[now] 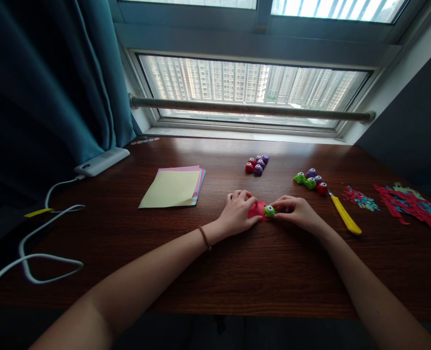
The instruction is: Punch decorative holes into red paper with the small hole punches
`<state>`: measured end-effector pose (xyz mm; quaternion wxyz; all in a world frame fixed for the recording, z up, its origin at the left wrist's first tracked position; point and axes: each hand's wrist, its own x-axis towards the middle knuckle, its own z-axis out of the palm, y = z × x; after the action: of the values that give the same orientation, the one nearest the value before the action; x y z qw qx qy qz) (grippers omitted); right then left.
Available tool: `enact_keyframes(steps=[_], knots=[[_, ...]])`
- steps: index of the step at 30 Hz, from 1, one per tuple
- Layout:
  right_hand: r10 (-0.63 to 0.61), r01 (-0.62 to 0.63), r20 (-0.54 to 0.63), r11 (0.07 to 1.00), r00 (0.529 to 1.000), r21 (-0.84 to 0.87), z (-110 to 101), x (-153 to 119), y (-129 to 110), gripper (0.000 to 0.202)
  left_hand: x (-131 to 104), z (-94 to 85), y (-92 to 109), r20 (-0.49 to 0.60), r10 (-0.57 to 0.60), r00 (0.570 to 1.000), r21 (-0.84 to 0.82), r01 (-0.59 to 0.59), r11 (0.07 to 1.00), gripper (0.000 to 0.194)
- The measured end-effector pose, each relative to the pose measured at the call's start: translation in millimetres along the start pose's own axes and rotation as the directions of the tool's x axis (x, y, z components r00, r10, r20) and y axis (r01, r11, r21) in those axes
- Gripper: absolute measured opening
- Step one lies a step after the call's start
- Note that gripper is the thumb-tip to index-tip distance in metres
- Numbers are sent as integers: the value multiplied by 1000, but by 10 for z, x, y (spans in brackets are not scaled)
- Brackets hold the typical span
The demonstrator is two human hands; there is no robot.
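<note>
A small piece of red paper [258,210] lies on the brown table, partly under the fingers of my left hand [238,212], which press it down. At its right edge sits a small green punch [269,211] with a round white-and-dark top. The fingertips of my right hand [296,212] close on the right side of this punch. A brown band circles my left wrist.
Colored paper sheets [171,188] lie left of my hands. Red and purple punches [258,164] stand behind, more punches [310,182] to the right. A yellow-handled knife [347,215], paper bits [360,198] and red scraps [408,204] lie right. A white power strip [104,161] is back left.
</note>
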<state>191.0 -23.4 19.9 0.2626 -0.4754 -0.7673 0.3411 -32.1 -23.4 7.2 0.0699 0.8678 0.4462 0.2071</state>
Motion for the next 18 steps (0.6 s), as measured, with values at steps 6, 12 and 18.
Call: enact_keyframes(steps=[6, 12, 18], knots=[[-2, 2, -6, 1000, 1000, 7, 9, -2, 0, 28, 11, 9, -24, 3, -11, 1000, -20, 11, 1000, 45], [-7, 7, -40, 1000, 999, -13, 37, 0, -7, 27, 23, 17, -44, 17, -28, 999, -29, 28, 999, 50], [-14, 13, -42, 1000, 999, -24, 40, 0, -14, 27, 16, 27, -44, 10, -25, 1000, -44, 26, 999, 49]])
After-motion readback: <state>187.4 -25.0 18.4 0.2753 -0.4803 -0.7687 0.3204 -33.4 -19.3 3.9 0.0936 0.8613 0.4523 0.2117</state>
